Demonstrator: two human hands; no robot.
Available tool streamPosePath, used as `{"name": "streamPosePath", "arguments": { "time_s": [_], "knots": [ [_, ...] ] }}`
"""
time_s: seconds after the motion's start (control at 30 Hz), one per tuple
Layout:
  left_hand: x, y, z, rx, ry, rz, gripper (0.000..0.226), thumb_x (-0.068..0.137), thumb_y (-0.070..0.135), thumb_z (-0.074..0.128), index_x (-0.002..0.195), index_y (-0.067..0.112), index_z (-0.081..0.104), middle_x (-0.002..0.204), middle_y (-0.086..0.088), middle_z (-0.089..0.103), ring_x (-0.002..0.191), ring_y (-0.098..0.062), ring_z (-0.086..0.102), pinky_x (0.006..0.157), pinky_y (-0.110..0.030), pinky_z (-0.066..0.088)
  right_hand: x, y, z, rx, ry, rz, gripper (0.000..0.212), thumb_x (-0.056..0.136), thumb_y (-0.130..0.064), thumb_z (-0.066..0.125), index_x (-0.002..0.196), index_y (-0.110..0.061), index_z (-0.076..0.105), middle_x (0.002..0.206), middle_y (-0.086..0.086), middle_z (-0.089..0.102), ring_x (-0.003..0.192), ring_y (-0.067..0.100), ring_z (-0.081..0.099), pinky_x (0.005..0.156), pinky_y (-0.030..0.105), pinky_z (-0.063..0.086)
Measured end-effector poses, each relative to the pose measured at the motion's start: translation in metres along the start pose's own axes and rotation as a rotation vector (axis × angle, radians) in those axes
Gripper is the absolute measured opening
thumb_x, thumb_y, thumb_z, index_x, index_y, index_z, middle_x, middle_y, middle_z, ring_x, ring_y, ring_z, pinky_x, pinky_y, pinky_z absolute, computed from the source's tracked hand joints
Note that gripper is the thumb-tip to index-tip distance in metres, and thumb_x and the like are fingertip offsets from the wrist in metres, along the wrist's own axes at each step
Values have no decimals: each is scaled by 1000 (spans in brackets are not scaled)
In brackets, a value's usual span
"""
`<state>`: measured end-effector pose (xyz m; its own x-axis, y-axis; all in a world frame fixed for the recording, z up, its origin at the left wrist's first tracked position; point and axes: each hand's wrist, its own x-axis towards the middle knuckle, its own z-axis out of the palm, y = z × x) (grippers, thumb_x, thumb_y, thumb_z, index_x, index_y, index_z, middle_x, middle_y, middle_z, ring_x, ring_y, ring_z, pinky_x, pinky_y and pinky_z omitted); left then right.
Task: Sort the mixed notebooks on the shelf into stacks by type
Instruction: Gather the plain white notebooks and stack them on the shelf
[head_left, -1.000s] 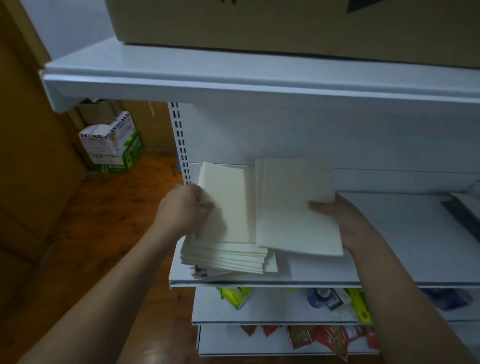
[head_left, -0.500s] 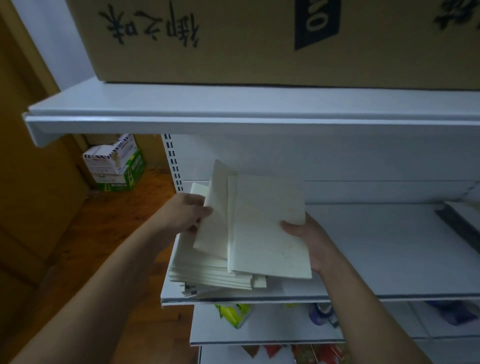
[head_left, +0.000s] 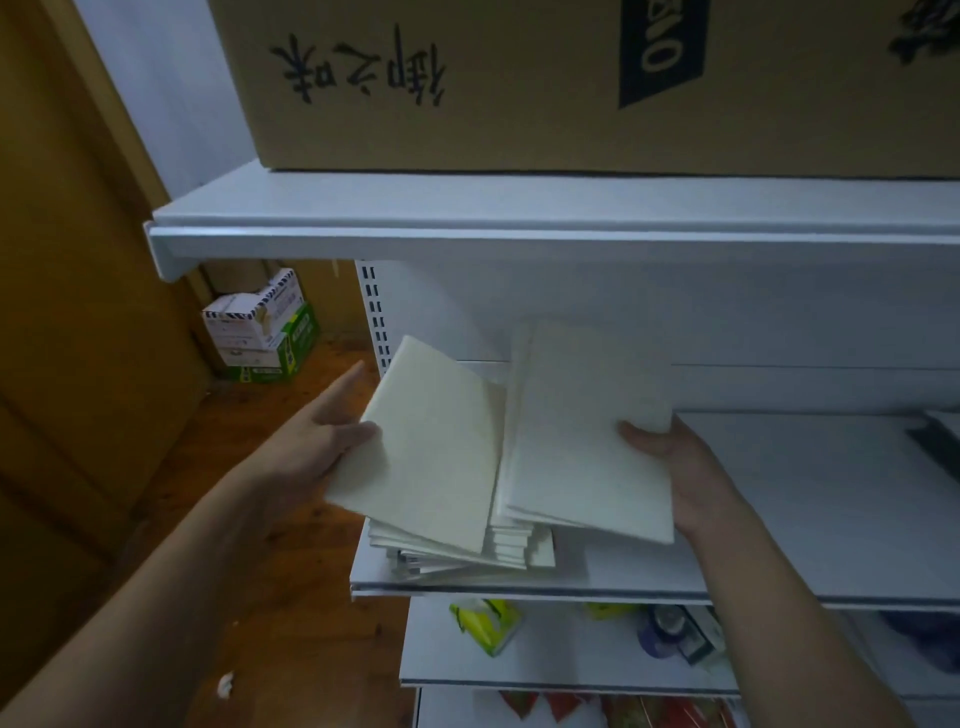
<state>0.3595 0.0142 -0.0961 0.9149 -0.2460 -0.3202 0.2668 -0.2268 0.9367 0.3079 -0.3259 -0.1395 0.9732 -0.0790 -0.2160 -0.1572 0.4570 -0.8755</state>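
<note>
A stack of cream notebooks (head_left: 498, 551) lies at the left end of the white shelf (head_left: 779, 561). My left hand (head_left: 317, 447) holds one cream notebook (head_left: 431, 447) lifted off the stack, thumb on its cover and forefinger pointing out straight. My right hand (head_left: 670, 457) grips a thin bundle of cream notebooks (head_left: 582, 431) by its right edge, tilted above the stack. The two held lots touch along their inner edges. A dark-edged notebook peeks out at the bottom of the stack.
A large cardboard box (head_left: 571, 83) sits on the upper shelf (head_left: 519, 223) close overhead. Dark items (head_left: 935, 441) lie at the shelf's far right. Lower shelves hold packets (head_left: 485, 623) and small goods. Boxes (head_left: 260, 327) stand on the wooden floor to the left.
My left hand has lifted the top notebook clear of the stack and swung it out to the left. The bundle in my right hand has shifted slightly right and up.
</note>
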Motion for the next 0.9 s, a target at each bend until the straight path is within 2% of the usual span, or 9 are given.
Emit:
{"name": "streamPosePath", "arguments": {
  "time_s": [0.1,0.17,0.27,0.43,0.6,0.7,0.8,0.83,0.9],
  "knots": [
    [-4,5,4,-21,-44,46,37,99,12,46,124,33,63,118,-11,60,90,-33,63,68,-41,57,0,2,7,-58,3,7,41,83,1,59,123,-7,59,111,14,71,93,31,70,71,43,58],
    [-6,6,4,-66,-71,33,32,101,17,42,113,22,71,120,-14,58,94,-32,60,72,-38,56,-1,4,9,-68,-5,15,43,83,1,59,125,-7,58,112,14,70,96,31,70,73,43,58],
    [-7,4,-1,-64,-167,33,39,99,9,37,114,20,72,125,-9,56,109,-33,59,83,-40,56,-3,5,9,-28,-35,37,48,78,-2,61,126,-8,58,114,15,70,98,32,69,74,44,58],
    [-10,-1,-7,288,-324,190,69,85,-18,52,127,36,61,116,9,65,114,-11,61,91,-36,56,-10,1,8,16,-81,38,45,78,-2,59,123,-8,59,112,15,70,96,32,70,73,44,58],
    [-2,-2,4,817,-12,470,57,80,-3,71,113,43,60,115,11,53,102,-11,61,77,-21,58,-16,-1,8,28,-104,62,46,81,-3,57,127,-5,57,121,19,66,104,35,66,80,48,56],
    [2,-5,8,1058,185,708,40,71,7,82,100,33,72,123,-2,49,113,-23,52,89,-27,50,-19,0,7,40,-110,53,45,81,-4,57,126,-5,57,119,17,67,103,34,67,77,46,57],
    [2,1,10,937,235,801,15,83,15,67,95,24,66,128,-8,58,121,-29,54,97,-48,50,-23,-5,9,77,-106,25,34,81,-6,55,114,-6,62,101,12,74,88,28,72,66,40,59],
    [1,6,11,849,230,792,9,88,25,57,96,24,61,120,-6,64,113,-26,60,91,-49,54,-24,-8,9,96,-85,15,27,83,-6,53,107,-5,65,94,11,75,81,27,73,62,37,59],
    [0,19,16,673,226,716,25,92,39,48,102,19,59,100,3,68,91,-8,67,72,-36,60,-24,-15,6,155,-3,-10,24,90,-5,50,90,-5,74,81,9,76,69,23,73,53,33,57]
  ]
}}
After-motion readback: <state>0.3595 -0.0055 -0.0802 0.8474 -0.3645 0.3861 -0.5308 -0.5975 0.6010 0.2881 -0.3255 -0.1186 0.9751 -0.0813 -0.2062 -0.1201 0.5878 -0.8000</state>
